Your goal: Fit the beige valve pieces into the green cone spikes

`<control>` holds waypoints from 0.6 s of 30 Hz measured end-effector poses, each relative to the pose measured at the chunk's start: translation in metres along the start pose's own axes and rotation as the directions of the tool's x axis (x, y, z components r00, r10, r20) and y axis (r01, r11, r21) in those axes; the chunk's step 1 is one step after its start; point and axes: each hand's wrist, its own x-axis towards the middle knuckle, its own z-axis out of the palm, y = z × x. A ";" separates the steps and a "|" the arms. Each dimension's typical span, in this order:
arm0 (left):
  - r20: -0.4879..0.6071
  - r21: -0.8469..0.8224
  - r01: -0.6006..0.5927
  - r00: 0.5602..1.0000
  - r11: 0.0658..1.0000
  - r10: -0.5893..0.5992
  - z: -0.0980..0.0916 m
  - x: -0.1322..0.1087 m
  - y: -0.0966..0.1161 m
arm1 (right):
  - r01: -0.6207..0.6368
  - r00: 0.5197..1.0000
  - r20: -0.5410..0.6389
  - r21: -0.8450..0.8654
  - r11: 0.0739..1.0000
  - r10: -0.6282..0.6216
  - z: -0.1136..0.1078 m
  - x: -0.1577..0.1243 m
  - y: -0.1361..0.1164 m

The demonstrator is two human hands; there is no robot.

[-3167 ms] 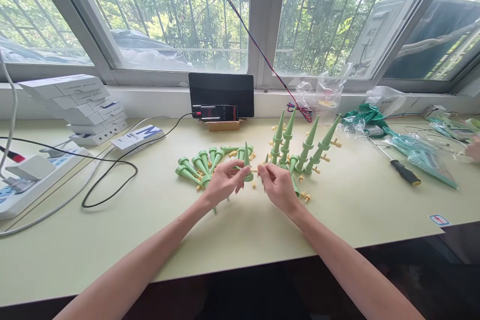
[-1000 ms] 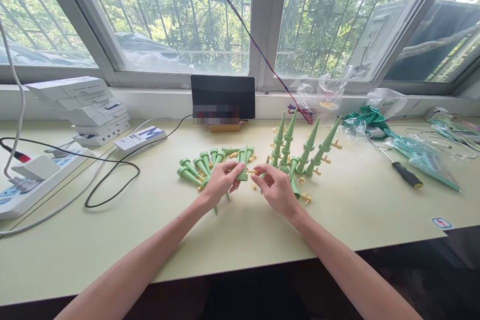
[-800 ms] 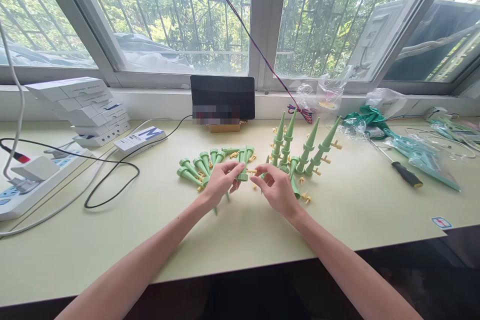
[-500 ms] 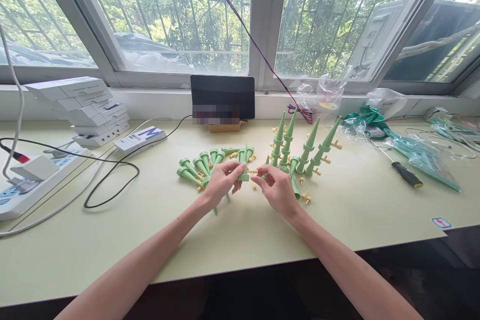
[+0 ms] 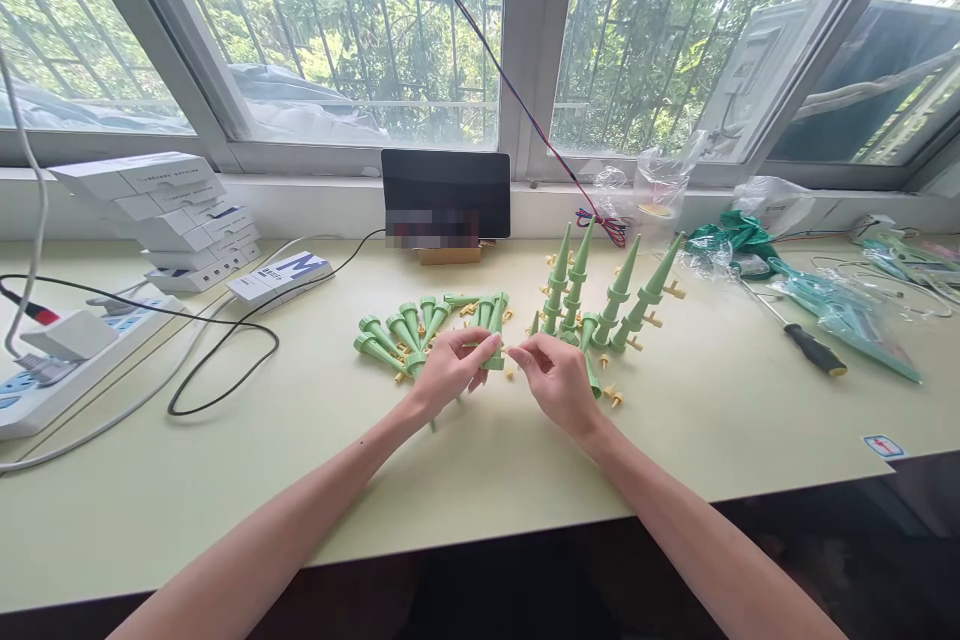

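Note:
My left hand (image 5: 448, 375) is closed around a green plastic watering spike (image 5: 495, 352), tip up and wide collar down. Close against its right side, my right hand (image 5: 556, 378) pinches a small yellow valve, mostly covered by the fingertips. I cannot tell how far the valve sits in the spike. Left of and behind my left hand lie several loose green spikes (image 5: 403, 322). Beyond my right hand, several spikes stand tip up with yellow valves on their sides, one of them a tall spike (image 5: 616, 298). Loose yellow valves (image 5: 613, 397) lie beside my right wrist.
A dark tablet (image 5: 446, 190) leans at the window sill. White boxes (image 5: 184, 210), a power strip (image 5: 97, 350) and a looping black cable (image 5: 225, 320) occupy the left. A screwdriver (image 5: 814, 350) and a bagged teal item (image 5: 847, 315) lie to the right.
My right hand has moved slightly left, closer to the spike, and less of the yellow valve shows between the hands. The held spike has shifted slightly right and down.

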 end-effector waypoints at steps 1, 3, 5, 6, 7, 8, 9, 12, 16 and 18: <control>0.004 0.010 0.004 1.000 1.000 -0.004 0.001 0.000 0.000 | -0.001 1.000 0.001 -0.005 1.000 0.001 0.000 0.000 0.000; 0.005 0.027 0.011 1.000 1.000 -0.011 0.002 -0.001 0.000 | -0.006 1.000 0.003 -0.013 1.000 0.006 0.000 0.000 0.000; 0.001 0.040 0.018 1.000 0.999 -0.018 0.002 -0.002 0.000 | -0.011 1.000 0.006 -0.023 1.000 0.011 0.000 0.000 0.000; 0.000 0.043 0.020 1.000 0.999 -0.020 0.002 -0.002 0.001 | -0.013 1.000 0.006 -0.029 1.000 0.013 0.000 0.000 0.000; -0.002 0.043 0.018 1.000 0.999 -0.018 0.002 -0.002 0.001 | -0.015 1.000 0.006 -0.035 0.999 0.015 0.000 0.000 0.001; -0.004 0.041 0.012 1.000 0.999 -0.012 0.002 -0.002 0.001 | -0.018 1.000 0.008 -0.043 0.999 0.018 0.000 0.000 0.001; -0.005 0.037 0.001 1.000 0.999 -0.001 0.003 -0.002 0.002 | -0.022 1.000 0.009 -0.050 0.998 0.023 0.000 0.000 0.001; -0.009 0.031 -0.047 0.999 0.998 0.048 0.005 -0.003 0.005 | -0.034 0.999 0.008 -0.078 0.996 0.035 0.000 0.000 0.001; -0.009 0.038 -0.108 0.994 0.993 0.109 0.007 -0.003 0.005 | -0.029 1.000 0.003 -0.106 0.994 0.030 0.000 0.000 0.000; -0.004 0.042 -0.132 0.991 0.990 0.132 0.006 -0.003 0.003 | -0.031 1.000 0.004 -0.109 0.994 0.031 0.000 0.000 0.000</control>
